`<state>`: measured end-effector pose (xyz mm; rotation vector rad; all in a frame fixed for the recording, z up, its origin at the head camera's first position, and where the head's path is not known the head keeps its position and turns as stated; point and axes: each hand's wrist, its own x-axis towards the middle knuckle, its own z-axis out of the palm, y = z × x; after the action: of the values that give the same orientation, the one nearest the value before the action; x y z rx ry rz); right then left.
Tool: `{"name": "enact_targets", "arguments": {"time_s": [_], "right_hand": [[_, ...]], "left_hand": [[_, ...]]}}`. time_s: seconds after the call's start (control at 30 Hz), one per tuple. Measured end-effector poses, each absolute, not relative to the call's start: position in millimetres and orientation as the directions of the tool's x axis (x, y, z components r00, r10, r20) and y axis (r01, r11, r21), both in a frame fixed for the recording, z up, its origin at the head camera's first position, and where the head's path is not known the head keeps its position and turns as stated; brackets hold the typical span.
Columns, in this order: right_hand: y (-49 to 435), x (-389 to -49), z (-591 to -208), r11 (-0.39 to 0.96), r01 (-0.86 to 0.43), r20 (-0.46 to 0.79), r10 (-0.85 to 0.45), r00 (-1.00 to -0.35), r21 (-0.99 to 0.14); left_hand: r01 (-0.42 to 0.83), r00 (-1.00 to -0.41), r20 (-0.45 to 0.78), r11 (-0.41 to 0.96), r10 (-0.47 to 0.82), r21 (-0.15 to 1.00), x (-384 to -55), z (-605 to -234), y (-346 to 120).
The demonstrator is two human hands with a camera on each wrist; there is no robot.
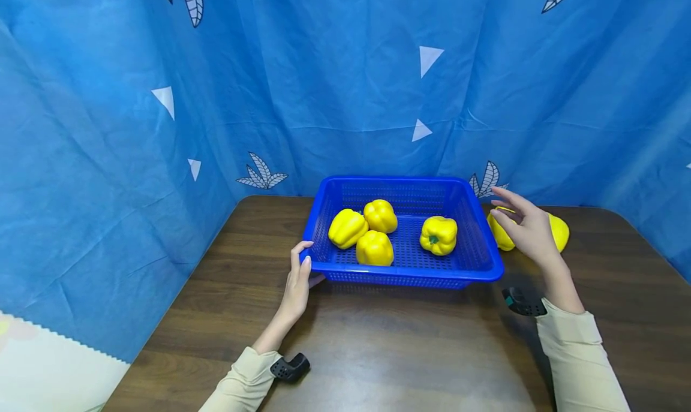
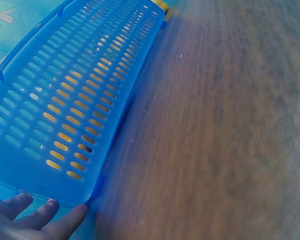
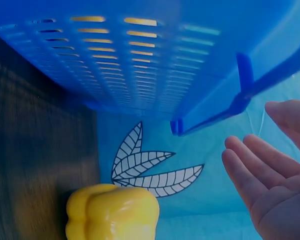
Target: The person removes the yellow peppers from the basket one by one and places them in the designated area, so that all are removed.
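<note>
A blue plastic basket (image 1: 407,275) with slotted walls stands on the table. Inside it lie several yellow bell peppers, one (image 1: 438,235) apart at the right and a cluster (image 1: 347,228) at the left. My left hand (image 1: 297,286) grips the basket's near left corner, thumb by the rim; in the left wrist view its fingertips (image 2: 50,206) touch the end wall. Just right of the basket my right hand (image 1: 531,229) hovers with fingers spread and nothing held. Beneath and behind it are a yellow pepper (image 1: 501,235) and another yellow piece (image 1: 559,232), both partly hidden by the hand.
The brown wooden table (image 1: 399,346) extends toward me and to both sides. A blue patterned curtain (image 1: 351,88) hangs right behind the basket and along the left and right. Each wrist wears a black device, such as the left one (image 1: 290,368).
</note>
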<state>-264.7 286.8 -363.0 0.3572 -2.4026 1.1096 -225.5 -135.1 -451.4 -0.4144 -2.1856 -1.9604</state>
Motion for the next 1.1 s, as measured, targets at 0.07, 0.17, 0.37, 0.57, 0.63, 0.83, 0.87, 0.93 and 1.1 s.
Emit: {"name": "enact_targets", "arguments": {"time_s": [0.07,0.17,0.37,0.57,0.63,0.83,0.87,0.93,1.1], "right_hand": [[285,-266,-363,0.639,-0.419,0.503,-0.057,-0.862,-0.645],[283,-266,-365,0.656,-0.417,0.492,-0.078,-0.867,-0.629],[277,-267,-368,0.695,-0.423,0.483,-0.123,-0.867,-0.582],[270,-270,-366,0.728,-0.436,0.465,-0.18,-0.867,-0.53],[268,-271,-366,0.733,-0.449,0.457,-0.21,-0.864,-0.511],[262,-276,-363,0.737,-0.536,0.477,-0.327,-0.816,-0.412],[262,-278,-363,0.735,-0.555,0.483,-0.35,-0.802,-0.39],[259,-280,-363,0.727,-0.587,0.489,-0.391,-0.78,-0.357],[254,-284,-364,0.706,-0.623,0.445,-0.464,-0.766,-0.335]], "left_hand": [[0.323,-0.945,0.315,0.092,0.086,0.942,-225,-451,-135],[0.324,-0.945,0.317,0.084,0.084,0.942,-225,-451,-135],[0.323,-0.945,0.317,0.08,0.077,0.943,-225,-451,-135],[0.323,-0.945,0.316,0.091,0.086,0.942,-224,-451,-134],[0.324,-0.945,0.317,0.099,0.083,0.941,-224,-451,-134],[0.319,-0.947,0.313,0.107,0.075,0.942,-223,-450,-134],[0.316,-0.948,0.31,0.109,0.076,0.942,-223,-449,-134],[0.315,-0.948,0.307,0.117,0.079,0.942,-223,-449,-134],[0.319,-0.947,0.311,0.121,0.083,0.94,-223,-448,-134]]}}
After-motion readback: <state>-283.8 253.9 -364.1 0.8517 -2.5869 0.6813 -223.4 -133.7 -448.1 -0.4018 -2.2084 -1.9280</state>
